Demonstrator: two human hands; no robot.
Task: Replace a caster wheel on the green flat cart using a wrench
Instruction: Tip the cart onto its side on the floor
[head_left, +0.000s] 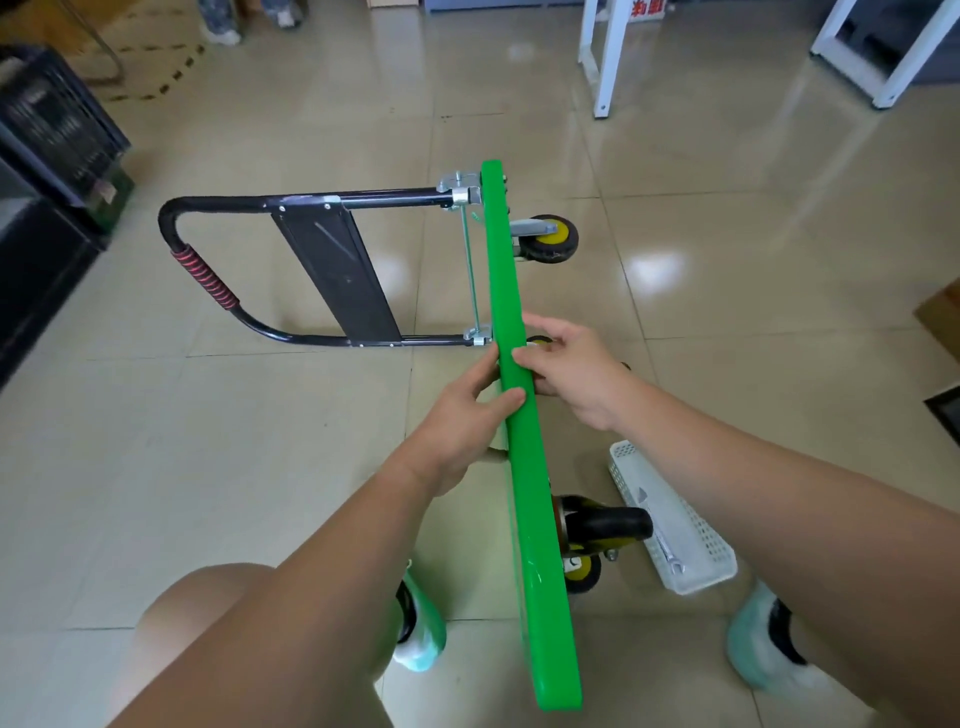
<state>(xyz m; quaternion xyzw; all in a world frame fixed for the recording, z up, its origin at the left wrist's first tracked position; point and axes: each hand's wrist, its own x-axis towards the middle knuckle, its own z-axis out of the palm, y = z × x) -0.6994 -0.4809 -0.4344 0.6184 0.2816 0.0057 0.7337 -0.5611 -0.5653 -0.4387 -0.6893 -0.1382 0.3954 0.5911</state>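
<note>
Green cart (540, 571) stood on edge w/ left hand (457, 421) & right hand (571, 364) gripping its rim (wrench (667, 553) in basket (623, 467)).

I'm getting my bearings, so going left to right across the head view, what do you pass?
Black crate, red grip, black panel, green deck, far wheel, white basket.

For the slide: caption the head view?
Left hand and right hand hold the green cart on edge; wrench lies in white basket.
</note>
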